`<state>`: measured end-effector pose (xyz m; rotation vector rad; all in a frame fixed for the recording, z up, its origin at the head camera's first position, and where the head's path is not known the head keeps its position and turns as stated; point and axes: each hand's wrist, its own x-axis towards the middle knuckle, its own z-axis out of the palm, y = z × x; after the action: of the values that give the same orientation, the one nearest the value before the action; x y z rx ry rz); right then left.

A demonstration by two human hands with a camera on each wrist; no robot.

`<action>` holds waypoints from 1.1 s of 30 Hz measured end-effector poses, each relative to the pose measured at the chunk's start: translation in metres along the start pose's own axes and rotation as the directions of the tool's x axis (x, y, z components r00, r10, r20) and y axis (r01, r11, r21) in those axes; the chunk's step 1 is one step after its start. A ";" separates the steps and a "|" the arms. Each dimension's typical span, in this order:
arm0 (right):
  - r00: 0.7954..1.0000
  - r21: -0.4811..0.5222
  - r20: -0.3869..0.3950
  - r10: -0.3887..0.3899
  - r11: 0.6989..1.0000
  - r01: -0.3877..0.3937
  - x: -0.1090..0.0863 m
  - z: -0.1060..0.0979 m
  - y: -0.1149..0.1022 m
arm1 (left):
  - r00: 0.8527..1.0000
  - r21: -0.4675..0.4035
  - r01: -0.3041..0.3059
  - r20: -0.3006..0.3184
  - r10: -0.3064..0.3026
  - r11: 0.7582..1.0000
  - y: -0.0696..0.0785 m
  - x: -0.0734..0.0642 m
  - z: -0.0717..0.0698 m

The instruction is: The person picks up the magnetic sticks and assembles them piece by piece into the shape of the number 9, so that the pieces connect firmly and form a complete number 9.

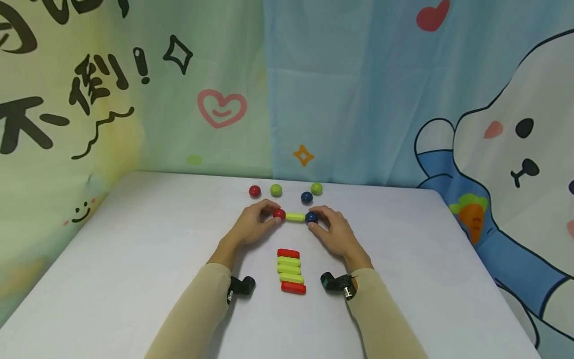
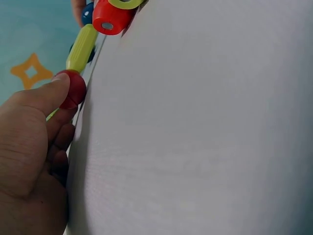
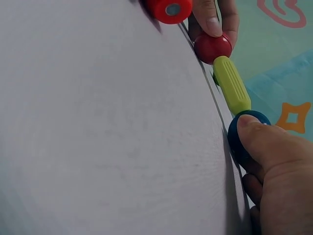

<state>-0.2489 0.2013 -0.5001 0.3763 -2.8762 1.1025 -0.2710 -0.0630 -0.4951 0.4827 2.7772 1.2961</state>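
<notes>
My left hand (image 1: 252, 223) pinches a red ball (image 1: 279, 214) between thumb and fingers. On the other side, my right hand (image 1: 334, 230) grips a blue ball (image 1: 311, 217). A yellow-green ribbed rod (image 1: 295, 217) spans the two balls and touches both, forming one straight piece. The left wrist view shows my thumb on the red ball (image 2: 74, 89) and the rod (image 2: 81, 48) running up from it. In the right wrist view my thumb presses the blue ball (image 3: 242, 139), with the rod (image 3: 232, 84) leading to the red ball.
Behind the hands lie a loose red ball (image 1: 254, 191), two green balls (image 1: 276, 190) and a blue ball (image 1: 307, 198). Between the forearms is a column of several rods, yellow-green ones (image 1: 289, 269) with a red rod (image 1: 293, 287) at each end. A printed curtain (image 1: 341, 99) borders the white table (image 1: 157, 249).
</notes>
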 end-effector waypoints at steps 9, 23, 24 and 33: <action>0.998 -0.050 -0.006 0.055 0.997 -0.056 -0.001 0.004 -0.001 | 1.000 0.015 0.017 0.012 -0.017 1.000 0.002 -0.002 0.003; 0.999 -0.116 -0.044 0.009 0.993 -0.014 0.000 0.004 -0.002 | 1.000 -0.022 -0.011 0.001 0.011 1.000 0.005 -0.003 0.001; 0.999 -0.099 -0.045 0.008 0.995 -0.013 0.000 0.004 -0.002 | 1.000 -0.032 -0.018 -0.005 0.018 0.999 0.004 -0.003 0.001; 0.999 -0.062 -0.047 0.024 0.998 -0.026 0.000 0.003 -0.001 | 0.999 -0.128 -0.023 -0.040 0.018 0.992 0.010 -0.009 -0.006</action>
<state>-0.2489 0.1987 -0.5013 0.3089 -2.8748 1.0081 -0.2608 -0.0642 -0.4844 0.4848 2.7033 1.4922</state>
